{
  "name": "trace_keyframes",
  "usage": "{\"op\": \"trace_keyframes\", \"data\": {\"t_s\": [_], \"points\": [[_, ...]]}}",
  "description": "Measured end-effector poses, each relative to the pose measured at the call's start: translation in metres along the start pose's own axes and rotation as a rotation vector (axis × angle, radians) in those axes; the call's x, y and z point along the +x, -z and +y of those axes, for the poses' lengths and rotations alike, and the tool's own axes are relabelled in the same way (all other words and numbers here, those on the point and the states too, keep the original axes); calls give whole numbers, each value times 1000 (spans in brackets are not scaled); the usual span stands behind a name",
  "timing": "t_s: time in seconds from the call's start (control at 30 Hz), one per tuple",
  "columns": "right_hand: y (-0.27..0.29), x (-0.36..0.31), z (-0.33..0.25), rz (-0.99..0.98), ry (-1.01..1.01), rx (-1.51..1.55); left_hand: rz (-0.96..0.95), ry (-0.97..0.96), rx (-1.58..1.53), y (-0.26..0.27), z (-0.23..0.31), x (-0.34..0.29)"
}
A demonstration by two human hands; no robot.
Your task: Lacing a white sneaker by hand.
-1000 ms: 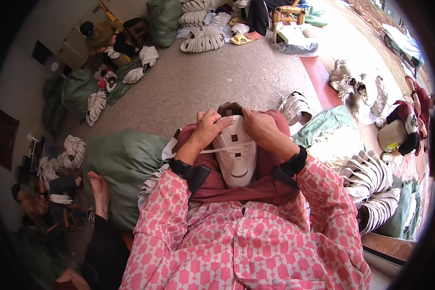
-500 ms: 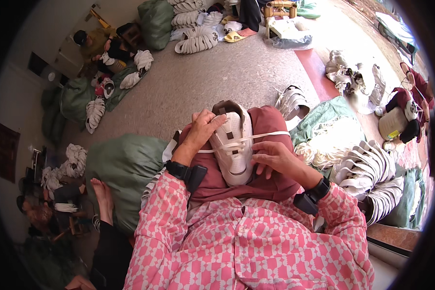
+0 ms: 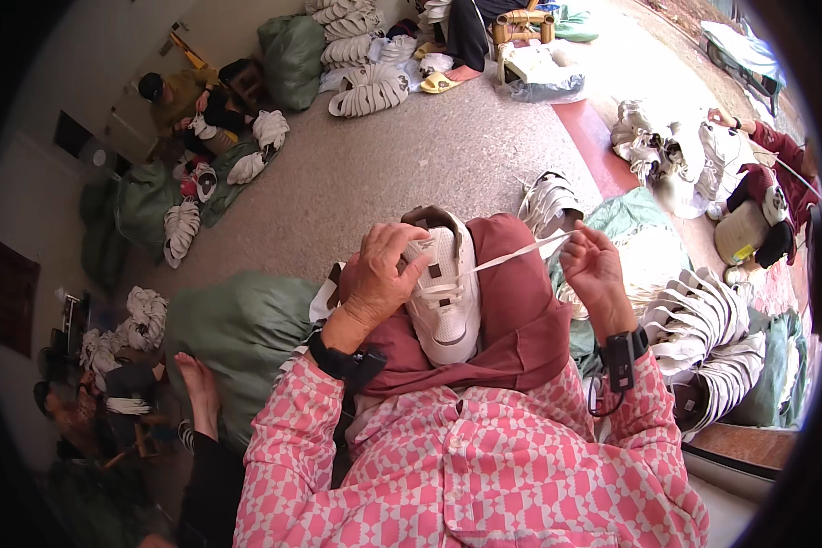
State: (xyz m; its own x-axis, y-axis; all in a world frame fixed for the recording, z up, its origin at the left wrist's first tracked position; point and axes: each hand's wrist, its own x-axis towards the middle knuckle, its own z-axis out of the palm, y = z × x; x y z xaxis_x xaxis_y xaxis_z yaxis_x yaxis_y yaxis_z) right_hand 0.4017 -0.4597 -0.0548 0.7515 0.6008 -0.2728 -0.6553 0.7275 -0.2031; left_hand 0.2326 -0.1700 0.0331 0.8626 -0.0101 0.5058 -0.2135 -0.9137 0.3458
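Note:
A white sneaker [image 3: 449,320] with brown patches and a dark lining rests on my lap between my thighs, toe toward me. My left hand [image 3: 384,269] holds it by its left side, fingers bent over the upper and thumb near the lacing; what lies under the fingers is hidden. My right hand [image 3: 598,274] is raised to the right, thumb and fingertips pinching a white shoelace [image 3: 521,252]. This lace runs taut from the sneaker's eyelets up to the pinch. Shorter lace crossings lie over the lower eyelets.
Nested shoe uppers [image 3: 694,320] are stacked at my right, beside a green sack of white laces [image 3: 644,260]. A full green sack [image 3: 237,338] stands at my left. Other people sit along the left wall and at the far right, among more piles of uppers [image 3: 370,89].
My right hand has moved from beside the sneaker up and right, drawing the lace out taut. My left fingers have bent more on the sneaker. The person at far right has reached out an arm.

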Motion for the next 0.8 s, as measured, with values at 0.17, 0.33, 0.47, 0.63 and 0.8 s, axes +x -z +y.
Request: {"op": "trace_keyframes", "data": {"t_s": [0.17,0.33,0.47,0.63,0.8], "points": [[43,-19,-83,100,280,50,-88,-88,-223,-26,-4,-5],[96,-49,-130,297,422,-65,-186,133,-294,-33,-3,1],[138,-60,-155,202,394,-230,-265,257,-308,-35,3,7],[110,-35,-156,589,617,-222,-294,263,-250,-46,1,8],[-9,-19,-61,262,642,-975,-371,314,-250,-43,-5,7]]}}
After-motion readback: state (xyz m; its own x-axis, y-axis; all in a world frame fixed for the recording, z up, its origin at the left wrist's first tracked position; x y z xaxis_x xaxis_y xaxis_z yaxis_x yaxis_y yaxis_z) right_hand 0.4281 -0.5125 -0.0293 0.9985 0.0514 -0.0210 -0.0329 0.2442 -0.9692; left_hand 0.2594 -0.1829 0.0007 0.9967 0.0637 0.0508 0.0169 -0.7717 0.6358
